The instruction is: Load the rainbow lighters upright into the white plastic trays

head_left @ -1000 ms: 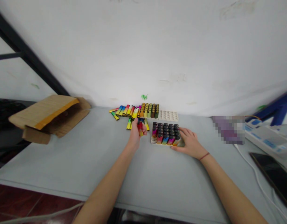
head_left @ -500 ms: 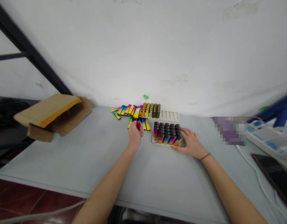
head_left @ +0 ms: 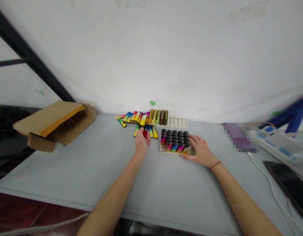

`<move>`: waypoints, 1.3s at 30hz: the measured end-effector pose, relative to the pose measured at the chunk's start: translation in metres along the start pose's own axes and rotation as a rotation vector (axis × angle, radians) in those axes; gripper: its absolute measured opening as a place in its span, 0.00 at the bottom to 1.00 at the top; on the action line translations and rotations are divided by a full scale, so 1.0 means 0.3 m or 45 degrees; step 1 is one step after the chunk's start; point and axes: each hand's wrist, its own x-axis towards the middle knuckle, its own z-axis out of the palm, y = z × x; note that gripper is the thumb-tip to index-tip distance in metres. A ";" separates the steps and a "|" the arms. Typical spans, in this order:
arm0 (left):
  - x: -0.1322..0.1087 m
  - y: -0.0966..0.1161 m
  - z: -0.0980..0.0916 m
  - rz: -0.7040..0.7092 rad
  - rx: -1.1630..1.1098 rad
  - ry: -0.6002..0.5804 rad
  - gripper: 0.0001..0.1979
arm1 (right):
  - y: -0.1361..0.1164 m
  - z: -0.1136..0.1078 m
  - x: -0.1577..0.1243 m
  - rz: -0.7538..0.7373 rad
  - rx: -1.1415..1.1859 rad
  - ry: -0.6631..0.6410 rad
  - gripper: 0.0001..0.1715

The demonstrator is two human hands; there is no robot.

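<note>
My left hand (head_left: 142, 143) is closed around a red lighter (head_left: 144, 132) at the near edge of a pile of loose rainbow-coloured lighters (head_left: 136, 118) lying by the wall. A white tray (head_left: 162, 149) holding several upright lighters with black caps (head_left: 175, 140) stands just right of that hand. My right hand (head_left: 201, 151) rests against the tray's right side, fingers spread along it. Behind it, another group of upright lighters (head_left: 158, 116) stands beside an empty white tray (head_left: 178, 122).
An open cardboard box (head_left: 53, 124) lies on its side at the table's left. At the right are a blurred purple item (head_left: 241, 136), a white device with a cable (head_left: 279, 144) and a dark phone (head_left: 288, 185). The grey table (head_left: 92, 177) meets a white wall.
My left hand moved from near the filled tray back to the loose pile, still gripping a lighter. My right hand stayed at the tray.
</note>
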 end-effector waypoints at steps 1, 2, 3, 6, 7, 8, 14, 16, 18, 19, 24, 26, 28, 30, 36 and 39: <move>0.000 0.000 0.001 -0.007 0.013 -0.009 0.25 | 0.000 0.000 0.000 0.001 -0.001 0.004 0.42; 0.000 0.000 0.002 -0.006 0.025 -0.014 0.25 | 0.000 0.001 0.000 0.002 -0.002 0.008 0.42; 0.001 -0.002 0.001 -0.002 0.039 -0.019 0.25 | -0.001 0.001 0.000 0.000 -0.003 0.011 0.42; 0.008 -0.017 -0.004 0.035 0.091 -0.043 0.26 | 0.000 0.002 0.000 -0.008 -0.003 0.010 0.43; 0.011 -0.025 -0.008 0.058 0.115 -0.057 0.26 | 0.000 0.001 0.000 -0.008 -0.002 0.009 0.43; 0.014 -0.035 -0.013 0.095 0.146 -0.070 0.26 | 0.001 0.001 0.000 -0.008 0.000 0.008 0.43; 0.020 -0.091 -0.055 0.629 0.545 -0.283 0.29 | 0.001 0.000 0.001 -0.001 0.012 0.003 0.43; 0.018 -0.097 -0.065 0.736 0.639 -0.419 0.27 | 0.001 0.000 0.001 0.001 0.013 -0.001 0.44; 0.016 -0.094 -0.069 0.774 0.698 -0.539 0.21 | 0.000 0.000 0.000 0.002 0.012 0.000 0.44; 0.015 -0.089 -0.069 0.777 0.715 -0.590 0.19 | -0.001 0.000 0.000 0.002 0.011 0.002 0.43; 0.016 -0.031 -0.065 0.901 0.778 -0.684 0.13 | -0.002 -0.002 -0.001 -0.002 0.010 0.004 0.43; 0.022 0.002 -0.070 0.977 0.834 -0.692 0.13 | -0.002 -0.001 -0.001 -0.006 0.010 0.007 0.42; 0.030 0.031 -0.080 0.982 0.893 -0.745 0.12 | -0.001 -0.001 -0.002 -0.010 0.008 0.012 0.42; 0.035 0.052 -0.091 0.933 0.952 -0.802 0.10 | -0.002 -0.003 -0.001 -0.012 0.007 0.008 0.42; 0.031 0.057 -0.093 0.796 1.044 -0.882 0.08 | -0.007 -0.008 -0.001 0.004 -0.001 -0.014 0.43; 0.028 0.046 -0.085 0.802 1.133 -0.921 0.08 | -0.007 -0.008 -0.001 0.001 -0.003 -0.012 0.43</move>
